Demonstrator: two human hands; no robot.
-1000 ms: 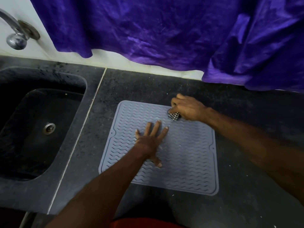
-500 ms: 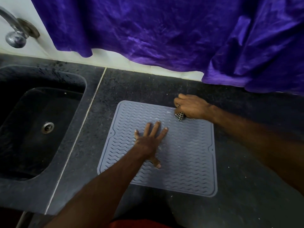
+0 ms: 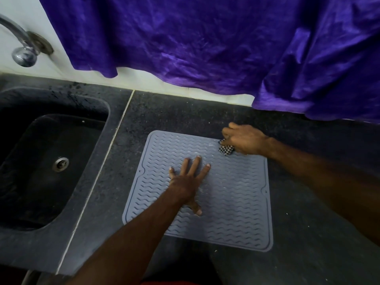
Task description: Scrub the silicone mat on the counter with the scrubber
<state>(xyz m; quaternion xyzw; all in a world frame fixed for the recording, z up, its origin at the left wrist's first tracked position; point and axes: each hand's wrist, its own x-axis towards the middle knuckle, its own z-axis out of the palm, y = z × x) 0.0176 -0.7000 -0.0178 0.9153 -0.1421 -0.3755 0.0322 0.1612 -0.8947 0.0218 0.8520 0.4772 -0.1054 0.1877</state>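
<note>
While the left hand [image 3: 186, 182] presses spread flat on the grey wavy-ribbed silicone mat [image 3: 232, 200] on the dark speckled stone bench [image 3: 176, 114], beside a black sink [image 3: 26, 161] under purple cloth [image 3: 205, 42], the right hand [image 3: 244, 140] grips a checkered scrubber [image 3: 225, 150] at the mat's far right corner.

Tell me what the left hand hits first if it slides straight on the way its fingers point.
Probably nothing on the mat: the left hand lies flat on the silicone mat, fingers pointing toward its far edge. Beyond that lies bare counter, then the wall. The scrubber sits off to the right.
</note>
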